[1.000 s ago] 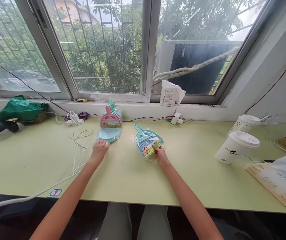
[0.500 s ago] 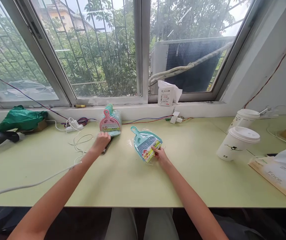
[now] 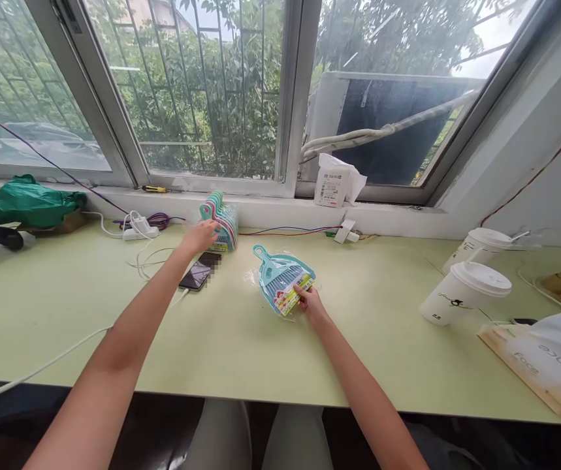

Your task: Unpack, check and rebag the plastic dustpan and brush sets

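My right hand (image 3: 312,305) grips a teal dustpan-and-brush set (image 3: 280,277) in clear wrapping by its lower right edge. The thumb lies over its yellow card label, and the handle points up and left. At the foot of the windowsill, a row of similar sets (image 3: 231,225) in teal and pink stands upright, one behind another. My left hand (image 3: 202,236) is closed on the teal set (image 3: 208,210) at the front of that row, covering much of its middle. The fingertips are partly hard to make out.
A phone (image 3: 200,271) with a white cable lies below the row. Two lidded paper cups (image 3: 464,294) and a tissue pack (image 3: 537,362) are on the right. A power strip (image 3: 140,228) and a green plastic bag (image 3: 30,201) sit at the back left.
My left hand has brought its teal set up against the front of the row, where a pink one showed before. The phone is more exposed. My right hand keeps its hold. The view has shifted slightly.
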Motion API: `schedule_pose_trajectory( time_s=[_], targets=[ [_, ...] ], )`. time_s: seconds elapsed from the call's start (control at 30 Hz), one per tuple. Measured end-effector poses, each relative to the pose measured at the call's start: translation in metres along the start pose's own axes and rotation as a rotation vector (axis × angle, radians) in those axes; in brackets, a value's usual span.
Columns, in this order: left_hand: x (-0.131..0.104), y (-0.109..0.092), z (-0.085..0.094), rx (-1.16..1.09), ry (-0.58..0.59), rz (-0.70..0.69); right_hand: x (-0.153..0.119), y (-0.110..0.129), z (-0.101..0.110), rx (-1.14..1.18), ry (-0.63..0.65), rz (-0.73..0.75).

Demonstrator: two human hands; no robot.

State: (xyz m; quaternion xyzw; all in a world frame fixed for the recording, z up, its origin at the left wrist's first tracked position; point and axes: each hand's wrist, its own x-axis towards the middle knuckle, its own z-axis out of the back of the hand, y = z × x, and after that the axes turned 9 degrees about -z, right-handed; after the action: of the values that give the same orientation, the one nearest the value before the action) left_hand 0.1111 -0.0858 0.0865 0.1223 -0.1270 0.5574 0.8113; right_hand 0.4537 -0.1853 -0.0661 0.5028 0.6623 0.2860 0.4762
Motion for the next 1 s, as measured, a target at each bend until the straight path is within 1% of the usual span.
schedule_pose_trajectory(
  time_s=[0.1, 0.13, 0.2, 0.27, 0.3, 0.33, 0.37, 0.4, 0.43, 0.47, 0.5, 0.53, 0.57, 0.63, 0.73, 0.8, 0.9, 1.0],
  targets=[
    [-0.017, -0.009, -0.012, -0.085, 0.019, -0.001, -0.003, 0.0, 0.002, -0.01, 0.0, 0.001],
    [-0.021, -0.012, -0.015, -0.153, 0.013, 0.002, -0.004, 0.0, 0.002, -0.008, 0.005, 0.005],
    [-0.029, -0.023, -0.02, -0.36, -0.027, 0.008, -0.005, 0.0, 0.003, 0.0, 0.008, 0.016],
    [-0.039, -0.045, -0.028, -0.641, -0.13, 0.048, -0.005, 0.0, 0.002, 0.005, -0.011, 0.037],
    [-0.044, -0.061, -0.034, -0.797, -0.212, 0.098, -0.005, 0.001, 0.002, 0.004, -0.03, 0.054],
    [-0.049, -0.08, -0.042, -0.955, -0.287, 0.183, -0.005, 0.001, 0.001, 0.001, -0.046, 0.076],
    [-0.053, -0.1, -0.052, -1.112, -0.295, 0.267, -0.004, 0.001, 0.001, -0.002, -0.06, 0.102],
    [-0.057, -0.12, -0.063, -1.267, -0.226, 0.305, -0.004, 0.002, 0.001, -0.009, -0.075, 0.127],
    [-0.059, -0.139, -0.074, -1.413, -0.113, 0.32, -0.004, 0.003, 0.002, -0.022, -0.094, 0.151],
    [-0.061, -0.156, -0.084, -1.537, 0.012, 0.304, -0.004, 0.004, 0.004, -0.04, -0.124, 0.177],
    [-0.062, -0.168, -0.093, -1.62, 0.029, 0.28, -0.004, 0.005, 0.006, -0.066, -0.165, 0.202],
    [-0.063, -0.176, -0.1, -1.671, 0.014, 0.28, -0.005, 0.006, 0.008, -0.097, -0.21, 0.223],
    [-0.063, -0.178, -0.106, -1.705, -0.015, 0.278, -0.006, 0.008, 0.011, -0.127, -0.248, 0.241],
    [-0.064, -0.171, -0.112, -1.734, -0.103, 0.303, -0.008, 0.011, 0.013, -0.169, -0.274, 0.262],
    [-0.068, -0.149, -0.113, -1.763, -0.217, 0.361, -0.01, 0.013, 0.011, -0.196, -0.192, 0.25],
    [-0.07, -0.139, -0.109, -1.772, -0.311, 0.395, -0.011, 0.013, 0.005, -0.208, -0.126, 0.241],
    [-0.072, -0.136, -0.101, -1.724, -0.415, 0.414, -0.013, 0.011, -0.002, -0.207, -0.079, 0.251],
    [-0.074, -0.139, -0.09, -1.579, -0.41, 0.42, -0.016, 0.012, -0.001, -0.193, -0.082, 0.267]
  ],
)
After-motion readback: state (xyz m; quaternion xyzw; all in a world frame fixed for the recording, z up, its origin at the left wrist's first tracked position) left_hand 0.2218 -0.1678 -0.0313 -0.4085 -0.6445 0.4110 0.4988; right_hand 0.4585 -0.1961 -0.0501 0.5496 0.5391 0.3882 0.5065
